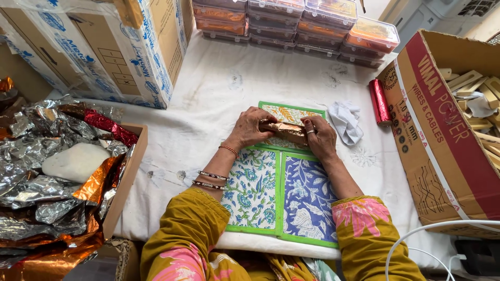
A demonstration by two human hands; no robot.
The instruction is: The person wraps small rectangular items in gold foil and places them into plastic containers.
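Note:
A small oblong block wrapped in shiny copper foil (285, 131) lies across a patchwork cloth mat (271, 192) with blue, green and orange floral squares. My left hand (250, 127) grips the block's left end, fingers curled over the foil. At its right end my right hand (319, 138) pinches the foil, a ring on one finger. Both wrists rest over the mat. Bangles sit on my left forearm.
A box of crumpled silver, red and orange foil with a white lump (75, 161) stands at left. Taped cardboard cartons (104, 47) are at back left, stacked clear lidded trays (297, 23) at the back. A red foil roll (379, 101), a white rag (346, 120) and a carton of wooden blocks (471, 93) are at right.

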